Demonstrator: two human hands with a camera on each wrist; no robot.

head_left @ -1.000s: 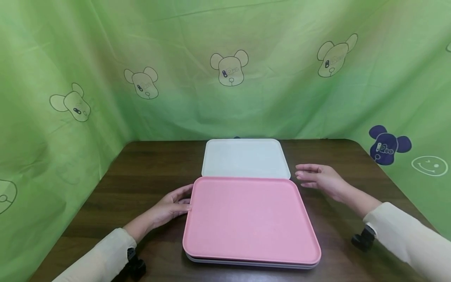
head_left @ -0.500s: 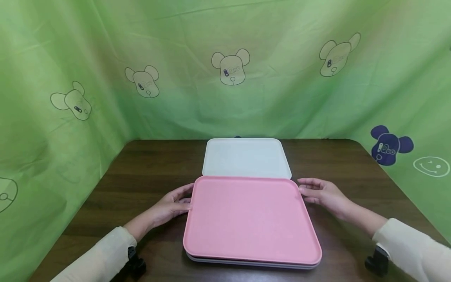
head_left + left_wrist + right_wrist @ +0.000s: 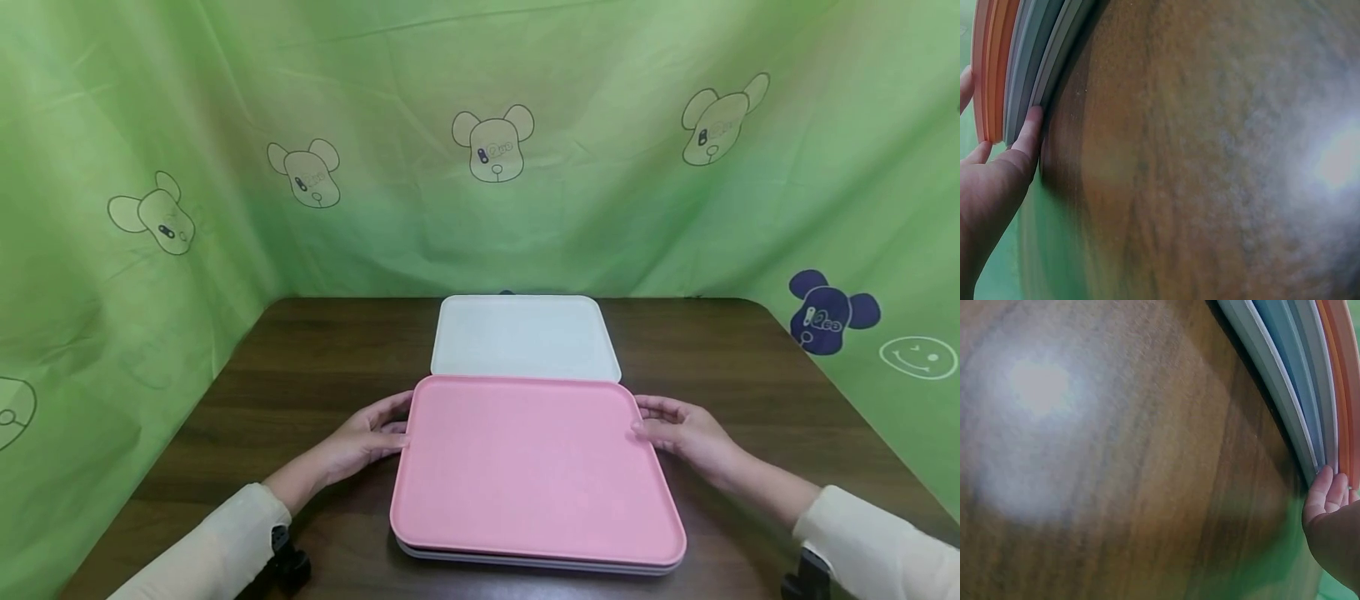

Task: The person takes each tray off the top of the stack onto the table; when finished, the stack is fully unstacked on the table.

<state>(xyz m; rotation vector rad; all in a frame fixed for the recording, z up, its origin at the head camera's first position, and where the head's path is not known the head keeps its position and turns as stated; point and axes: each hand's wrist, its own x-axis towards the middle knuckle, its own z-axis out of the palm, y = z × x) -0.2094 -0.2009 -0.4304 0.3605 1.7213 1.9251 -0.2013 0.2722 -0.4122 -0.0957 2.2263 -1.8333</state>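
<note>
A pink rectangular tray lies on top of a stack, with grey and bluish trays layered under it. My left hand grips the stack's left side. Its thumb is at the pink rim, and in the left wrist view the fingertips lie against the layered edges. On the opposite side my right hand has its thumb over the pink rim and its other fingers along the edge, partly hidden. Just beyond the pink tray's far edge lies a white tray.
Everything stands on a dark wooden table. A green curtain with bear drawings hangs behind the table and along both sides. Bright glare falls on the tabletop in both wrist views.
My right hand has come from beyond the stack's right corner, toward me and down, onto the pink tray's right rim. The left hand and the trays have stayed in place.
</note>
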